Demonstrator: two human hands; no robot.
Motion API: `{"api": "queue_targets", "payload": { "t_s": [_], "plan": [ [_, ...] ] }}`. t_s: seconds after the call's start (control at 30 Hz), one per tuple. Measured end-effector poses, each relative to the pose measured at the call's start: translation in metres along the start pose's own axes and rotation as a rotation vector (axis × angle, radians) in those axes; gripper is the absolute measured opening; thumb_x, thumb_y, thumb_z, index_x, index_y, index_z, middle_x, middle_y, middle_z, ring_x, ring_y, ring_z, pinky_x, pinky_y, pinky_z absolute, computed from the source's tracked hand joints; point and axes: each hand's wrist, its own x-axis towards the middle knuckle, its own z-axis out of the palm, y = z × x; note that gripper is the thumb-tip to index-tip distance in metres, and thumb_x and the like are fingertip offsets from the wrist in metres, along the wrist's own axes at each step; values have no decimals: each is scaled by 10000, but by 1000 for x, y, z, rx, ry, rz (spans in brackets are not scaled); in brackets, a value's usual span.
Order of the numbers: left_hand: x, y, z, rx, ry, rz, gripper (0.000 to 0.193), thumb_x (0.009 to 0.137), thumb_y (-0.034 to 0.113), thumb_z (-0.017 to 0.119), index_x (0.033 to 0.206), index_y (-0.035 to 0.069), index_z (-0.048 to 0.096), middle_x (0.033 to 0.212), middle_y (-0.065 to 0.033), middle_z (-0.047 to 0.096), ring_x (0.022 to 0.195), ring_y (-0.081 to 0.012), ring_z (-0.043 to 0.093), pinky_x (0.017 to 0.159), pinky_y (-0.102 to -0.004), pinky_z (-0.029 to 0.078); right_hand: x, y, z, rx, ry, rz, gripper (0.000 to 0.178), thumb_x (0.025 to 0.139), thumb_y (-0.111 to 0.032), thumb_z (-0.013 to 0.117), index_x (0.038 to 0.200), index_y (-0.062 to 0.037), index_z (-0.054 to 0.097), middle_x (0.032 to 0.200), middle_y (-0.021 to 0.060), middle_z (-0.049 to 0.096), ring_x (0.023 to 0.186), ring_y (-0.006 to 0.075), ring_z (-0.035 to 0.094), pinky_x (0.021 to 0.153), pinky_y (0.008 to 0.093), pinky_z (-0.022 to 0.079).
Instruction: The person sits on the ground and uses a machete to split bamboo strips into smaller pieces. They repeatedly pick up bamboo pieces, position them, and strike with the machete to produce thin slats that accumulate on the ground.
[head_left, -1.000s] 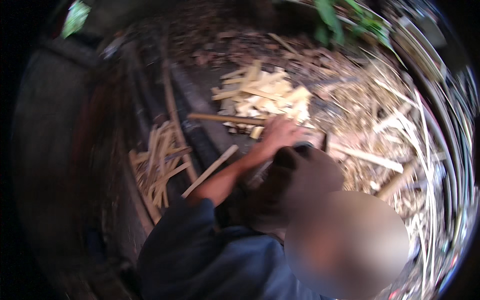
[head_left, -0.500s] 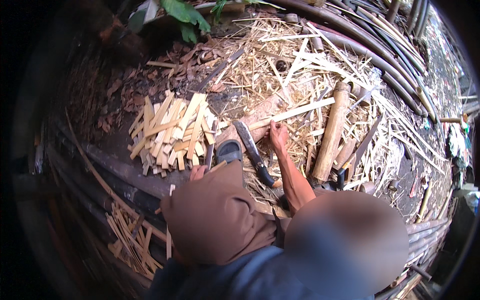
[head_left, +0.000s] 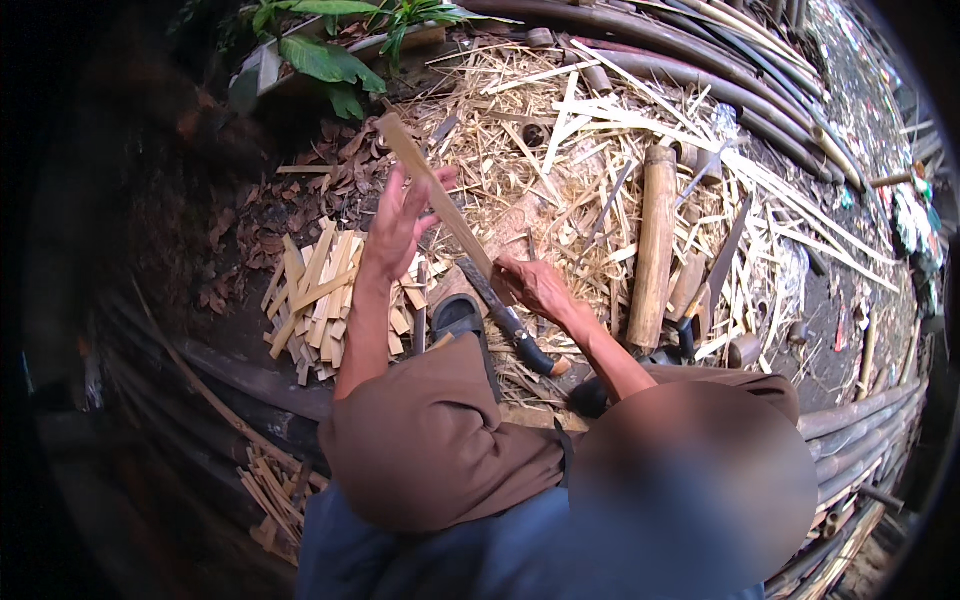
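A flat bamboo strip (head_left: 455,222) is held up at a slant, its far end pointing to the upper left. My right hand (head_left: 537,288) is closed around its near end. Beside the strip's upper part, my left hand (head_left: 398,225) has its fingers spread, slightly blurred; whether they touch the strip I cannot tell. Below my right hand lies a machete (head_left: 497,308) with a dark curved handle, its blade resting by a wooden block (head_left: 452,288). To the left, partly behind my left forearm, is a pile of short cut bamboo pieces (head_left: 318,280).
A thick bamboo length (head_left: 655,245) lies to the right, with a saw (head_left: 728,250) beyond it. Shavings and thin strips (head_left: 565,130) litter the ground ahead. Bamboo poles (head_left: 690,75) run along the far right. My sandalled foot (head_left: 458,315) is near the machete.
The strip, earlier low and pointing right in my right hand, is now raised and turned to the upper left. My left hand has come up from beside my knee to the strip.
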Motion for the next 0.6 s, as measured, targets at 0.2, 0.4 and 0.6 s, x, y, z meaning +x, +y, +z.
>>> {"api": "queue_targets", "payload": {
  "t_s": [0.2, 0.4, 0.6],
  "plan": [
    [1, 15, -10, 178, 383, 198, 401, 1063, 274, 445, 1336, -16, 493, 1034, -172, 683, 966, -241, 683, 837, -377, 582, -91, 29, 109, -150, 320, 366, 758, 892, -439, 684, 1471, -79, 352, 1008, 290, 567, 944, 459, 605, 824, 485, 500],
    [-19, 5, -35, 21, 650, 396, 386, 1045, 196, 484, 1383, 35, 392, 1046, -197, 653, 1002, -280, 656, 921, -460, 552, -125, 24, 144, -99, 56, 612, 847, 828, -384, 715, 1497, -98, 281, 1147, 256, 551, 964, 468, 628, 779, 555, 508],
    [-24, -6, -50, -26, 756, 382, 217, 1025, 85, 444, 1231, 93, 377, 1028, -174, 634, 1064, -302, 626, 991, -536, 488, -113, -24, 93, 251, 151, 739, 638, 882, -501, 597, 1298, -31, 482, 843, 264, 679, 858, 461, 661, 777, 524, 505]
  ]
}}
